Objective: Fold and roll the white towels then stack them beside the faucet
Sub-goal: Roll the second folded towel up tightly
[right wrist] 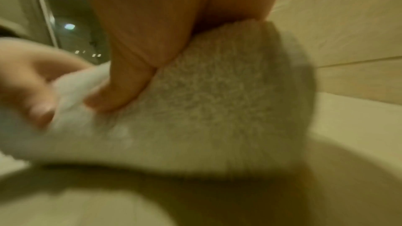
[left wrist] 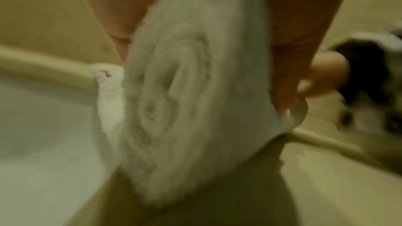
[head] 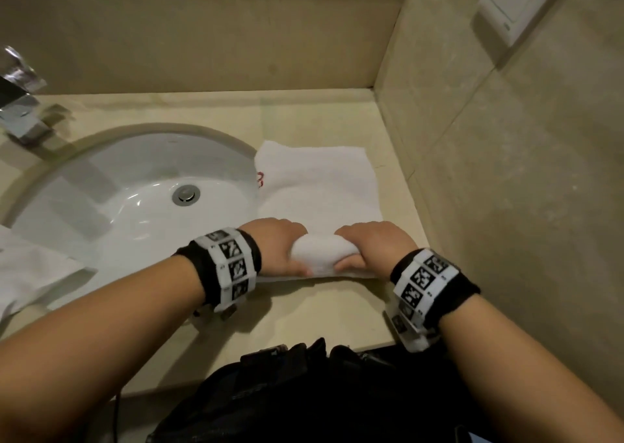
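A white towel [head: 317, 189] lies folded flat on the beige counter, right of the sink. Its near end is wound into a roll [head: 319, 251]. My left hand [head: 275, 245] grips the roll's left end and my right hand [head: 369, 245] grips its right end, fingers curled over the top. In the left wrist view the spiral end of the roll [left wrist: 180, 92] fills the frame, with my right hand's thumb [left wrist: 322, 75] behind it. The right wrist view shows the roll [right wrist: 217, 109] under my thumb [right wrist: 130, 78]. A second white towel [head: 30, 273] lies at the left edge. The chrome faucet [head: 20, 104] stands far left.
The white sink basin [head: 135, 199] with a metal drain [head: 185, 194] lies left of the towel. A tiled wall [head: 506, 172] closes the right side, with a wall socket [head: 513, 6] high up. The back wall runs behind the counter [head: 304, 111].
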The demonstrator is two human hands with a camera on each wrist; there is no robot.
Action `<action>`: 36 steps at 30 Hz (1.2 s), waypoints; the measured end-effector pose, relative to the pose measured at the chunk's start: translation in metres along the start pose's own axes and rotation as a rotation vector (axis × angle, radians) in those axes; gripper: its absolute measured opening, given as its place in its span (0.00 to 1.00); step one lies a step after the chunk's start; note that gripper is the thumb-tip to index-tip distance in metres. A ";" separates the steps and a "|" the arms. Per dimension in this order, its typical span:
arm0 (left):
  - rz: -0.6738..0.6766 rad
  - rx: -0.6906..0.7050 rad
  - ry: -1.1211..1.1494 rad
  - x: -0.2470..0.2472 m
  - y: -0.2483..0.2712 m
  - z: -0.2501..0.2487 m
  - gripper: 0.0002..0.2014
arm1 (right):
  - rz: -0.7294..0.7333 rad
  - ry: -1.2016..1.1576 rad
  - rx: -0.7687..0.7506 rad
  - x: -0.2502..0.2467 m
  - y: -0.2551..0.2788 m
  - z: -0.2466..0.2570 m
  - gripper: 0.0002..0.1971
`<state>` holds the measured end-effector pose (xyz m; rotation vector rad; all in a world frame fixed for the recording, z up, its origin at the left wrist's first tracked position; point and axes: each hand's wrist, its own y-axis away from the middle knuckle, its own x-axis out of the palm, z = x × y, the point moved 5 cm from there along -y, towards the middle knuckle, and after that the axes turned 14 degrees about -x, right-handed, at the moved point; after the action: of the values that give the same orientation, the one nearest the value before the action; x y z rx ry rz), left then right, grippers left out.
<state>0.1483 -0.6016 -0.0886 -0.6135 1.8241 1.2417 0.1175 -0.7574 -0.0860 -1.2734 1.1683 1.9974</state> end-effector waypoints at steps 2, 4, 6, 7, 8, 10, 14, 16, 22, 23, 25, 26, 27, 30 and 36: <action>-0.246 0.060 -0.197 0.004 0.013 -0.002 0.40 | 0.132 -0.268 0.022 0.003 -0.005 -0.002 0.27; -0.314 0.082 -0.340 0.014 0.021 -0.005 0.45 | 0.164 -0.355 0.021 0.004 -0.006 -0.002 0.28; -0.307 0.068 -0.320 0.015 0.020 -0.004 0.39 | 0.070 -0.173 0.009 0.000 -0.003 0.001 0.30; -0.287 0.069 -0.258 0.011 0.017 -0.003 0.35 | -0.030 -0.042 -0.001 -0.003 0.000 0.004 0.32; -0.237 0.074 -0.183 0.007 0.013 -0.003 0.31 | -0.114 0.051 -0.022 -0.004 0.005 0.007 0.35; -0.045 0.078 -0.089 0.003 0.004 -0.003 0.29 | -0.174 0.107 -0.046 0.000 0.013 0.015 0.41; 0.001 0.045 -0.083 0.006 0.006 -0.003 0.35 | -0.147 0.066 -0.018 0.002 0.007 0.012 0.31; -0.198 0.043 -0.181 0.008 0.017 -0.004 0.41 | -0.044 -0.038 -0.019 -0.002 0.000 0.007 0.28; -0.242 0.047 -0.090 0.005 0.015 -0.003 0.32 | 0.058 -0.122 0.001 -0.008 0.000 0.004 0.33; -0.163 0.056 -0.054 0.002 0.009 -0.001 0.30 | -0.022 -0.058 -0.016 -0.009 0.006 0.006 0.36; 0.039 0.037 0.012 -0.002 0.002 0.003 0.31 | -0.141 0.085 -0.084 -0.007 0.016 0.014 0.43; 0.121 0.014 0.037 -0.002 0.000 0.004 0.33 | -0.156 0.112 -0.087 -0.004 0.018 0.017 0.43; 0.161 0.001 0.036 -0.002 0.001 0.003 0.33 | -0.145 0.108 -0.062 -0.001 0.019 0.018 0.40; -0.013 0.042 -0.077 -0.002 0.011 -0.003 0.36 | -0.029 -0.044 0.026 0.001 0.012 0.011 0.31; -0.353 0.062 -0.347 0.005 0.028 -0.001 0.43 | 0.025 -0.325 0.050 -0.001 0.011 -0.002 0.30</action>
<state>0.1240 -0.5910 -0.0786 -0.6112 1.3912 0.9806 0.1109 -0.7645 -0.0810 -0.8715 1.0706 2.0824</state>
